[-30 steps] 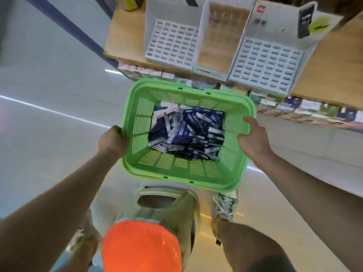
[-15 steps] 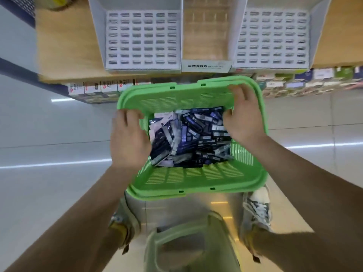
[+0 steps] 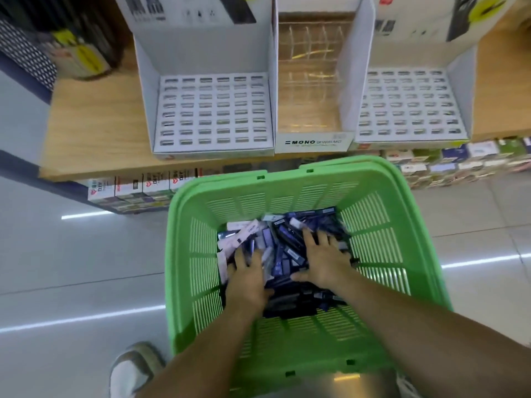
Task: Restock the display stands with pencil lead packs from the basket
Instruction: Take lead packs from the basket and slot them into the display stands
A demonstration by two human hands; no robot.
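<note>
Touching one basket's packs: left hand, right hand, below three stands.

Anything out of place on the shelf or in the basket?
Nothing stands out. The lead packs lie jumbled inside the green basket under the left hand and right hand; the white stands and clear middle stand sit square on the shelf.

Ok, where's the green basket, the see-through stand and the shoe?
green basket (image 3: pixel 287 198), head view, on its far slatted wall.
see-through stand (image 3: pixel 313 142), head view, on its front label.
shoe (image 3: pixel 135 372), head view, on its top.
</note>
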